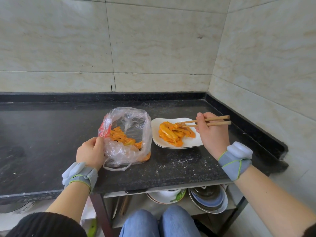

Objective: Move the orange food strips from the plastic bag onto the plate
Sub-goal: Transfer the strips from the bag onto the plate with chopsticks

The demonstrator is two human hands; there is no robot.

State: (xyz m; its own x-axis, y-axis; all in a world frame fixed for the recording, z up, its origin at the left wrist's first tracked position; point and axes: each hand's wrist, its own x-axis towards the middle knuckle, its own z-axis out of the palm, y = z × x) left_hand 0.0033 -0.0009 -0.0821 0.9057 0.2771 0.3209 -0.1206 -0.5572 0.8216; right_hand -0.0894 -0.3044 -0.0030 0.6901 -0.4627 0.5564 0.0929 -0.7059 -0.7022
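The left hand (90, 152) pinches the plastic bag (127, 117) rim; the right hand (212, 134) clamps 2 chopsticks (218, 118) over orange strips (171, 134) on the plate (156, 134). More lie bagged; slick ones may slip onto the worktop (171, 166) mid-carry.

- Setting: a home kitchen, at the corner of a worktop.
- Dark speckled stone countertop (51, 134), with a raised lip along its back and right edges.
- Cream marble-look wall tiles (153, 48) cover 2 walls that meet in a corner.
- Open shelf (140, 204) under the counter holds stacked bowls and plates (207, 200), with a white dish with a green pattern (166, 195) beside them.
- On the counter: a white plate (157, 134) of orange food strips (169, 134), a plastic bag (130, 117) with more strips, and wooden chopsticks (213, 121) over the plate.
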